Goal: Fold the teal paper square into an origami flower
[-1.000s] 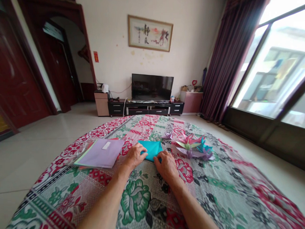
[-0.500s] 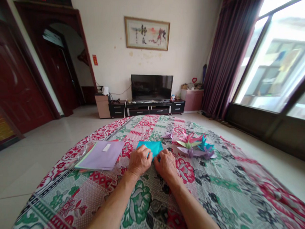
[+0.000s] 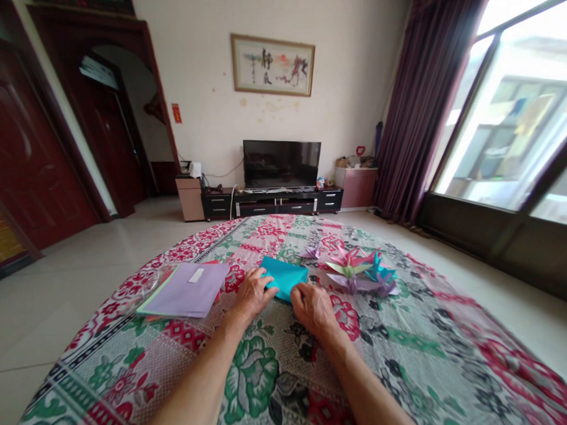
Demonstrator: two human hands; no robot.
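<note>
A folded teal paper (image 3: pixel 286 276) lies flat on the floral tablecloth (image 3: pixel 270 374) in front of me. My left hand (image 3: pixel 250 293) rests on its left edge, fingers curled and pressing down on it. My right hand (image 3: pixel 313 307) presses the paper's near right corner, fingers bent. Just right of the paper lies a cluster of folded paper flowers (image 3: pixel 360 270) in pink, green, teal and purple. A stack of coloured paper sheets (image 3: pixel 186 290), lilac on top, sits to the left of my left hand.
A clear plastic wrapper (image 3: pixel 144 284) lies beside the paper stack. The round table's far edge faces a TV (image 3: pixel 282 163) on a low dark cabinet. Dark wooden doors stand at left, and a large window with purple curtains at right.
My left hand slid back from the middle of the teal paper to its left edge. The paper now shows wider and flatter. My right hand stays on its near right corner.
</note>
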